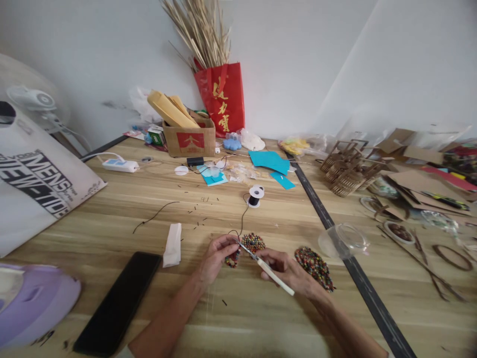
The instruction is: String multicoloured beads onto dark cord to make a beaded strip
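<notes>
While both hands work low at the table's near edge, the scene reads outward like this:

Right hand point(286, 271): fingers closed round a white-handled tool point(274, 275), maybe scissors or a blade; its metal tip points up-left at the left hand's fingertips.
Left hand point(216, 256): thumb and fingers pinched on a small beaded piece point(233, 258) and the end of a black thread point(243, 216), right at the tool tip.
Bead cluster point(253, 242): multicoloured, just beyond the pinch, touching or nearly touching the held piece; cannot tell which.
Beaded patch point(315, 267): larger, on the table just right of the right hand.
Folded tissue point(173, 243): left of the left hand, near.
Black phone point(119, 302): further left, nearer the person, flat, screen dark.
Clear plastic lid point(345, 240): right of and beyond the right hand.
Thread spool point(256, 195): white, straight beyond the pinch; the thread runs from it down to the left hand.
Blue paper pieces point(270, 161): past the spool.
Cardboard box point(190, 136): far, left of the spool line.
Red bag point(221, 97): at the wall, holds dry stalks.
</notes>
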### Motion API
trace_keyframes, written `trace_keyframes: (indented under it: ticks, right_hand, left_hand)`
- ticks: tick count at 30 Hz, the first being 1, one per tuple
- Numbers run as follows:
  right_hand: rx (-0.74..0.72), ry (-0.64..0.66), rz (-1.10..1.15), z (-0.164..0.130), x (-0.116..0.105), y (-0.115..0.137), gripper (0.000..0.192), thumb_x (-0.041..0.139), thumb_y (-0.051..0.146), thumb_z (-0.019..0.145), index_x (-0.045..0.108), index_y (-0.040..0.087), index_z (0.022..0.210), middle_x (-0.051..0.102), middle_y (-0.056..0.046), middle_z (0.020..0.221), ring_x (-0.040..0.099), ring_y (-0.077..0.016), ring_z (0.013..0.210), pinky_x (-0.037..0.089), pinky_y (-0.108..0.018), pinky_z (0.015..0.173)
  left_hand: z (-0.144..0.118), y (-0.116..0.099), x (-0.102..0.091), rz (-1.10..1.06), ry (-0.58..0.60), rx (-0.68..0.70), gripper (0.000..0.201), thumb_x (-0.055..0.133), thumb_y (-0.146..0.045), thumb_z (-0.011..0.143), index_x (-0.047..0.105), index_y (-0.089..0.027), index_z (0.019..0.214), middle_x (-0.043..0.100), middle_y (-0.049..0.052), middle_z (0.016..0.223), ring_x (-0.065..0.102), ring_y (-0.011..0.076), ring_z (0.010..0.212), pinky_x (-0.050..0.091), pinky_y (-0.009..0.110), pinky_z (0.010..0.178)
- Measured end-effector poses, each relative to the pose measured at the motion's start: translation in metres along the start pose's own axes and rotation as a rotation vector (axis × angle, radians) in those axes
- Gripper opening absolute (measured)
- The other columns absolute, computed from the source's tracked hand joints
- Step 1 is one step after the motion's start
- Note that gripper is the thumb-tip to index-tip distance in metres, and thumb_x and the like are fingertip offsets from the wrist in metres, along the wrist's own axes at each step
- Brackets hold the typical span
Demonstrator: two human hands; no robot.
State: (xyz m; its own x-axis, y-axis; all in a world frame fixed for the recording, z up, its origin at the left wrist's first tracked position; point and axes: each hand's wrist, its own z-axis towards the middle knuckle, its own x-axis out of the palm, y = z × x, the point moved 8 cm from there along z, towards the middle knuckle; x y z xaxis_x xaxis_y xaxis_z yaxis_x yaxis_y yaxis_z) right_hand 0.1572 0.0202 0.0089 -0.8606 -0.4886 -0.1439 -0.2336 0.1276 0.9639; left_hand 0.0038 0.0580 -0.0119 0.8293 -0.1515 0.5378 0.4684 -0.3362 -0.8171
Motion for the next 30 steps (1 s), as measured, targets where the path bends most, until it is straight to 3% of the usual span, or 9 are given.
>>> trace_keyframes:
  ticks: [7, 20, 30]
  right_hand:
    - [-0.077, -0.041, -0.155, 0.006, 0.001, 0.015, 0.039, 0.067, 0.044, 0.077, 0.063, 0.016, 0.104, 0.043, 0.004, 0.064, 0.034, -0.0083, 0.057, 0.027, -0.019, 0.049]
    - [-0.196, 0.035, -0.355, 0.02, 0.008, 0.057, 0.025, 0.053, 0.037, 0.087, 0.063, 0.015, 0.091, 0.043, 0.004, 0.066, 0.035, -0.0093, 0.06, 0.029, -0.019, 0.054]
    - [-0.213, -0.01, -0.421, 0.028, 0.0, 0.049, 0.027, 0.056, 0.034, 0.086, 0.065, 0.014, 0.101, 0.058, 0.0, 0.072, 0.045, -0.0101, 0.06, 0.036, -0.019, 0.056]
  left_hand:
    - [0.002, -0.003, -0.008, -0.046, -0.09, 0.028, 0.033, 0.085, -0.026, 0.056, 0.072, -0.013, 0.083, 0.067, 0.003, 0.069, 0.057, 0.0101, 0.058, 0.042, 0.019, 0.052]
    - [0.005, -0.008, -0.019, -0.149, -0.173, 0.097, 0.026, 0.084, -0.021, 0.056, 0.072, -0.013, 0.078, 0.066, 0.001, 0.064, 0.056, 0.0086, 0.054, 0.042, 0.019, 0.053]
    - [0.006, -0.006, -0.024, -0.224, -0.207, 0.099, 0.027, 0.085, -0.019, 0.053, 0.072, -0.013, 0.076, 0.069, 0.002, 0.068, 0.06, 0.0098, 0.061, 0.045, 0.018, 0.055]
